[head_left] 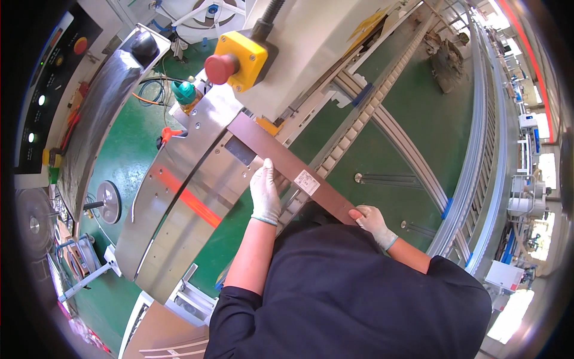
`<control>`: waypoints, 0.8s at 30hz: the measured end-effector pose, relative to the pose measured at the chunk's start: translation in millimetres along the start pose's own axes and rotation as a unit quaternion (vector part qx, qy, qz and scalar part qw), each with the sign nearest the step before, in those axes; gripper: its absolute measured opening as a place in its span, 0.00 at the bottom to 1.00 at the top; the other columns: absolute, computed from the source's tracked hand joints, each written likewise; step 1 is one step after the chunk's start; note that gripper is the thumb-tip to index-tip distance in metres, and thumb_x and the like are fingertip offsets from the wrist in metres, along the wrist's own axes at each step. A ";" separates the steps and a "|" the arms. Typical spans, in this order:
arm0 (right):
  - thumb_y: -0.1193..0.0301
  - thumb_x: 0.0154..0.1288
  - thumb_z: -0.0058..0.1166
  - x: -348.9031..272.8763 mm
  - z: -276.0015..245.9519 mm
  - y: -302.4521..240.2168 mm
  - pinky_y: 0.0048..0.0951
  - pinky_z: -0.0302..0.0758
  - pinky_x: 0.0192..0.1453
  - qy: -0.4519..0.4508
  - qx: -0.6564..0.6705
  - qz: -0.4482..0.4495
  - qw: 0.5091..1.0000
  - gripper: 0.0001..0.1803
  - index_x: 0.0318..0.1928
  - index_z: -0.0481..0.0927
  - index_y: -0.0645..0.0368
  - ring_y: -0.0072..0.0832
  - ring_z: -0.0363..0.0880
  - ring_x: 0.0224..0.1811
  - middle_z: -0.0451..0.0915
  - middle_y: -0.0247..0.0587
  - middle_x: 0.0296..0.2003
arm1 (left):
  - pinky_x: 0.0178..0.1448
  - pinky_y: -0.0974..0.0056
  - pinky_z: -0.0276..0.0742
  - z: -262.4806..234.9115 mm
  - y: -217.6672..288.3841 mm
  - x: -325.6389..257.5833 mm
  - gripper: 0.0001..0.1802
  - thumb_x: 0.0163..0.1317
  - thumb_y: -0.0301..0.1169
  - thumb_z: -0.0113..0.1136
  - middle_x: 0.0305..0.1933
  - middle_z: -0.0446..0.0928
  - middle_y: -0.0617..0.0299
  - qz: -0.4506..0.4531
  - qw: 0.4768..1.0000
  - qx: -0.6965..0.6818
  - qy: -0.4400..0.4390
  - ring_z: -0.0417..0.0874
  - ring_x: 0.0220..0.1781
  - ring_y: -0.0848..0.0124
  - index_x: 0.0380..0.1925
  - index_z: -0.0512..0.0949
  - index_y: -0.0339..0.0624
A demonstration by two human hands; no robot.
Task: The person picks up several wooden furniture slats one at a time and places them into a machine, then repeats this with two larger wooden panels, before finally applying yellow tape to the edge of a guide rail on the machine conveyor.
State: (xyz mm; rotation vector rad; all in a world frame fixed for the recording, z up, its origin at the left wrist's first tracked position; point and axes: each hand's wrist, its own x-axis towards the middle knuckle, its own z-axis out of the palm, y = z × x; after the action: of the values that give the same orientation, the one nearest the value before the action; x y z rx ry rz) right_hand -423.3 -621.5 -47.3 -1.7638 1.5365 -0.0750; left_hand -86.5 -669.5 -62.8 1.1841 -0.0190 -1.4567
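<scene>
A long, narrow brown box (275, 157) with a white printed label slants from the steel machine table toward my body. My right hand (375, 226), in a white glove with bare fingertips, grips its near right end, thumb on top. At the box's left edge, about midway along, is my left hand (265, 194), also gloved. Its thumb presses the edge, and its other fingers are partly hidden. The box's far end rests over the steel table (173, 239), beside a dark rectangular opening (240, 151).
A yellow emergency-stop box with a red button (221, 69) hangs above the table's far side. Left stands a control panel (57, 90) with lit buttons. A chain conveyor (359, 128) runs off to the upper right, and aluminium rails (483, 149) curve along the right.
</scene>
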 end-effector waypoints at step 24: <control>0.53 0.68 0.68 147.8 -183.8 85.3 0.37 0.82 0.45 0.188 0.029 0.058 0.980 0.21 0.42 0.89 0.61 0.37 0.89 0.38 0.89 0.46 0.33 | 0.49 0.63 0.79 203.1 -45.1 142.9 0.29 0.78 0.53 0.55 0.48 0.85 0.57 0.068 0.984 0.159 -0.045 0.84 0.45 0.69 0.53 0.81 0.33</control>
State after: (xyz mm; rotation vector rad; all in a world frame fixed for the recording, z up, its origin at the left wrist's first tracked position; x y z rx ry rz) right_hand -547.6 -838.8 -32.5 -1.6750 1.8809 -0.4105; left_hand -220.0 -882.8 -82.1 1.3430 -0.4001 -1.4177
